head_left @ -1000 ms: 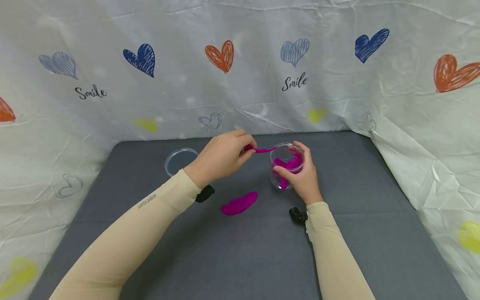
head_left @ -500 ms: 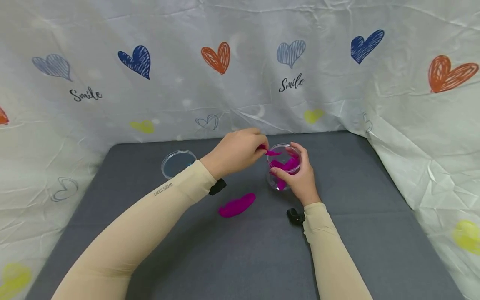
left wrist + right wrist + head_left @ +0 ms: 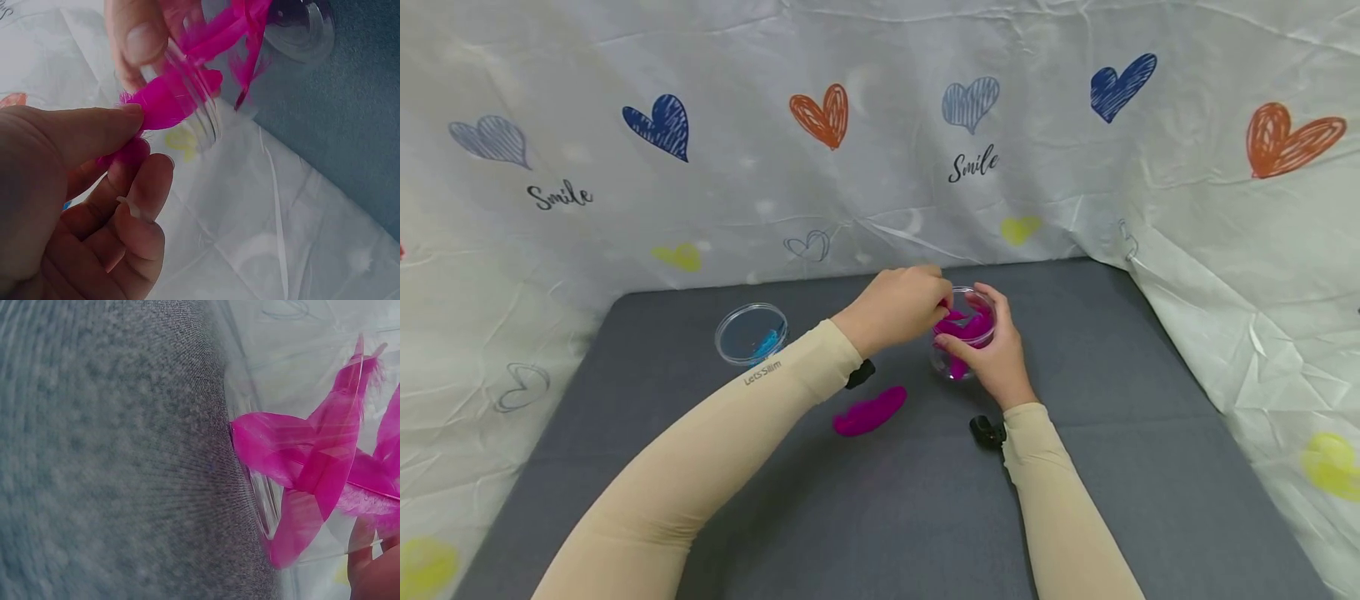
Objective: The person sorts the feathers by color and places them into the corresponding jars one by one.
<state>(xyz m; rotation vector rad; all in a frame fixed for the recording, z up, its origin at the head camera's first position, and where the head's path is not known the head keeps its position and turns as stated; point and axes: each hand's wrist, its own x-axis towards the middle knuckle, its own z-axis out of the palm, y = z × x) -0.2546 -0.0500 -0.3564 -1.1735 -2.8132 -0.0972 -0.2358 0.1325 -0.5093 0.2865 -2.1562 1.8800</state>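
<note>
My left hand (image 3: 898, 308) pinches a pink feather (image 3: 178, 100) between thumb and fingers. In the left wrist view the feather's tip is inside the jar's mouth. My right hand (image 3: 1002, 354) grips the clear jar (image 3: 942, 361), thumb on the near side and fingers round the far side. Several pink feathers (image 3: 331, 444) lie crossed inside it, visible through the wall in the right wrist view. One more pink feather (image 3: 871, 412) lies on the dark grey table, in front of the jar and left of it.
A round clear container (image 3: 730, 335) with blue pieces (image 3: 766, 343) in it stands at the back left, just behind the left sleeve (image 3: 752, 408). A white cloth (image 3: 880, 192) with printed hearts hangs behind the grey table (image 3: 865, 517) and along its sides.
My left hand has moved right with the feather, from beside the jar to its mouth. The blue pieces in the left container have come into view. My right hand still holds the jar.
</note>
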